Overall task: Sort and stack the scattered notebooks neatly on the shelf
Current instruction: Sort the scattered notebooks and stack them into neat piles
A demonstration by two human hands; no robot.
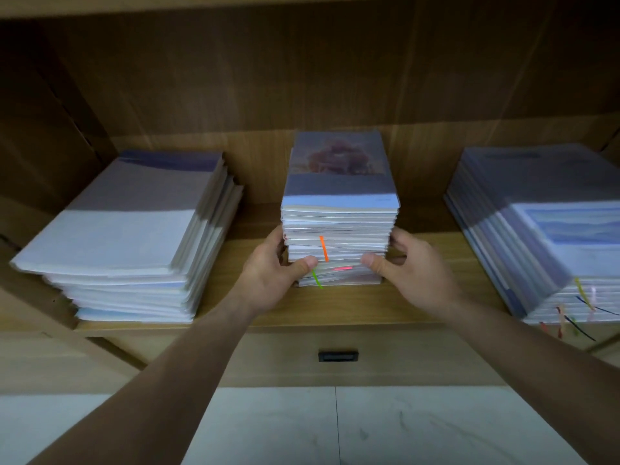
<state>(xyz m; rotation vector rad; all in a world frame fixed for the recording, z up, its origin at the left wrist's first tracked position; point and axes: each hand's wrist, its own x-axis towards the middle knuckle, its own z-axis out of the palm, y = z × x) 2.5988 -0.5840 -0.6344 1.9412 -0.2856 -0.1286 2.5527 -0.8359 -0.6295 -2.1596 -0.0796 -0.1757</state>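
Left hand point(272, 275), right hand point(414, 275) grip notebook stack point(339, 216) (long axis front-to-back).

Wooden shelf point(335, 307). Bears three notebook piles, well apart: left stack point(134, 236), wide, unevenly fanned; middle stack point(339, 223), narrower, taller; right stack point(536, 229), coloured ribbons at front.

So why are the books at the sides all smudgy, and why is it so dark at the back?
In the head view, the left stack and right stack are smeared by blur; the middle stack, gripped by the left hand and right hand, looks sharper; a shadow covers the back of each top cover.
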